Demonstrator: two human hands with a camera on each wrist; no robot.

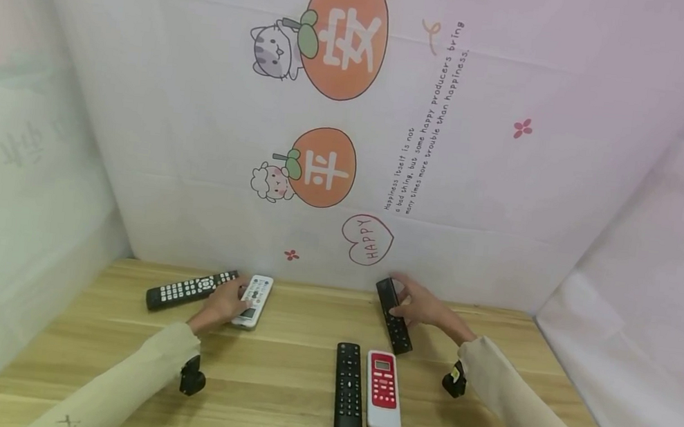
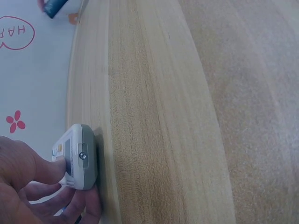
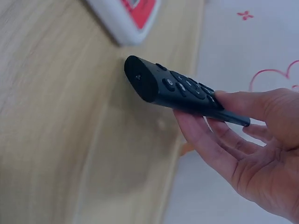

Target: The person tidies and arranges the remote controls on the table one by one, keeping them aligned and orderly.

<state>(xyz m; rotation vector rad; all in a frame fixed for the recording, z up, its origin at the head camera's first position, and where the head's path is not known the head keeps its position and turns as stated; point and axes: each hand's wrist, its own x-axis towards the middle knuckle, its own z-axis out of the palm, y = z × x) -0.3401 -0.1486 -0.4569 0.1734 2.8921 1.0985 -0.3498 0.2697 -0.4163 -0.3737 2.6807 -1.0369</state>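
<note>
My left hand [image 1: 229,304] grips the white remote [image 1: 255,302] near the table's back edge, just right of a black remote with white buttons [image 1: 191,289]. In the left wrist view the thumb of the left hand [image 2: 28,186] lies on the face of the white remote [image 2: 77,157], with fingers curled beneath. Towards the back right, my right hand [image 1: 426,308] pinches a small black remote [image 1: 394,316]. The right wrist view shows the right hand [image 3: 261,140] with its thumb on top of this black remote [image 3: 173,91] and fingers below, the remote tilted above the wood.
A long black remote [image 1: 349,395] and a red and white remote [image 1: 384,392] lie side by side at the front middle of the wooden table [image 1: 273,387]. Behind the table rises a printed white cloth [image 1: 201,122], with more white cloth at both sides.
</note>
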